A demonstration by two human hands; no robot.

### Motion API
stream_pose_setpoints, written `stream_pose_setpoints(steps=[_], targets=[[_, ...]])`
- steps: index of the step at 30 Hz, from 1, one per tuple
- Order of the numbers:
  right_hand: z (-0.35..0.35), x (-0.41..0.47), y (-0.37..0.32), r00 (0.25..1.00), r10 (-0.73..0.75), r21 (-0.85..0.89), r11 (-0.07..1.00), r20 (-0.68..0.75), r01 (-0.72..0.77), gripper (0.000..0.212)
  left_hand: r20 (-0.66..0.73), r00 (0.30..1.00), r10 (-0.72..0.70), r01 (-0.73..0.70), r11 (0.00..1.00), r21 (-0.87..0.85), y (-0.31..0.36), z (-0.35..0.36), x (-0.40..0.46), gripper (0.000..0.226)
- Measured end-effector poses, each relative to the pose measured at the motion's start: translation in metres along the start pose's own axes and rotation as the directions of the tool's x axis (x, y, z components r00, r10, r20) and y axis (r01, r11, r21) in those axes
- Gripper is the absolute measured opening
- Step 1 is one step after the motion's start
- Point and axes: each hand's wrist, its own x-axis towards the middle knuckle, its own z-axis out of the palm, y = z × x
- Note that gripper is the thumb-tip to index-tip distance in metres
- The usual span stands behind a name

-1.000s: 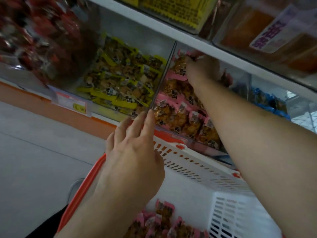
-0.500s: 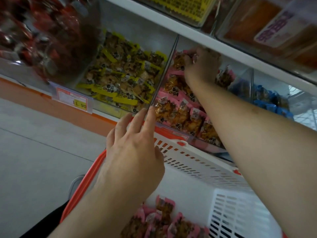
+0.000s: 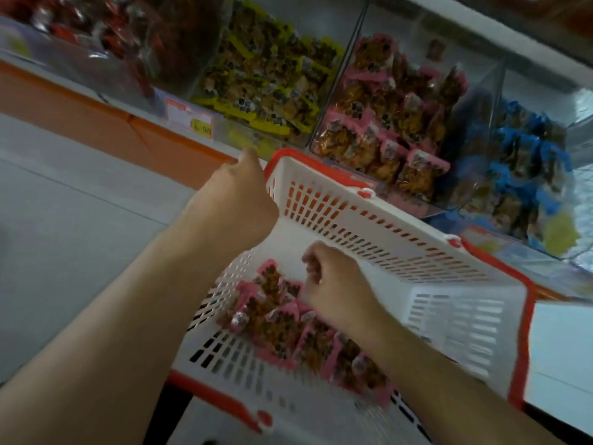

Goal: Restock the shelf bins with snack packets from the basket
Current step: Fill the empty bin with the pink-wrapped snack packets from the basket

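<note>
A white basket with a red rim [image 3: 417, 252] is tilted toward me below the shelf. Several pink-edged snack packets [image 3: 282, 319] lie in its near left part. My right hand [image 3: 333, 284] is inside the basket just above those packets, with its fingers curled and nothing visible in them. My left hand [image 3: 237, 197] is at the basket's far left corner, its fingers hidden behind the hand. On the shelf, the clear bin of matching pink packets [image 3: 391, 123] stands behind the basket.
A bin of yellow-edged packets [image 3: 266, 78] sits left of the pink bin, and a bin of blue-edged packets [image 3: 519, 168] sits to its right. Red packets [image 3: 106, 30] fill the far left bin. A price tag [image 3: 189, 117] hangs on the shelf edge. Grey floor lies to the left.
My right hand has come out of the pink bin and dropped into the basket over the packets. My left hand has lowered from the bin divider to the basket's corner. The view tilted down.
</note>
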Motion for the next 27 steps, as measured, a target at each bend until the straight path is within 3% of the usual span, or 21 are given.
stream_pose_setpoints(steps=[2, 3, 6, 11, 17, 20, 23, 25, 27], targets=[[0.038, 0.003, 0.01, 0.973, 0.096, 0.009, 0.995, 0.209, -0.1, 0.03, 0.063, 0.998, 0.006, -0.008, 0.999, 0.031, -0.006, 0.003, -0.003, 0.027], [0.053, 0.005, 0.013, 0.964, 0.099, 0.006, 0.995, 0.249, -0.103, 0.026, 0.083, 0.997, 0.008, -0.011, 0.999, 0.042, -0.007, 0.004, -0.004, 0.025], [0.08, 0.006, 0.019, 0.974, 0.059, 0.044, 0.997, 0.217, -0.07, 0.01, 0.098, 0.995, 0.004, -0.01, 0.998, 0.061, -0.009, 0.003, -0.005, 0.027], [0.079, -0.003, 0.024, 0.945, -0.106, 0.001, 0.994, 0.309, 0.111, 0.054, 0.121, 0.993, 0.008, -0.015, 0.998, 0.058, -0.006, 0.0, -0.002, 0.032], [0.076, -0.008, 0.031, 0.934, -0.222, -0.216, 0.933, 0.279, 0.286, 0.049, 0.123, 0.992, -0.004, -0.004, 0.998, 0.061, -0.002, -0.002, -0.002, 0.029], [0.064, -0.011, 0.026, 0.971, -0.153, 0.003, 0.988, 0.184, 0.155, 0.029, 0.13, 0.991, -0.042, 0.037, 0.998, 0.041, -0.001, -0.002, -0.002, 0.026], [0.03, -0.01, 0.018, 0.988, 0.068, 0.329, 0.938, 0.136, -0.11, 0.021, -0.063, 0.998, -0.009, 0.013, 0.998, 0.064, 0.003, -0.003, -0.001, 0.038], [-0.002, -0.012, 0.015, 0.989, 0.113, 0.445, 0.884, 0.097, -0.144, 0.021, -0.256, 0.961, 0.104, -0.104, 0.994, 0.011, 0.01, -0.005, -0.002, 0.038], [-0.037, -0.021, 0.01, 0.986, 0.125, 0.568, 0.807, 0.106, -0.163, 0.018, -0.268, 0.944, 0.192, -0.225, 0.969, -0.1, 0.021, -0.007, -0.007, 0.023]])
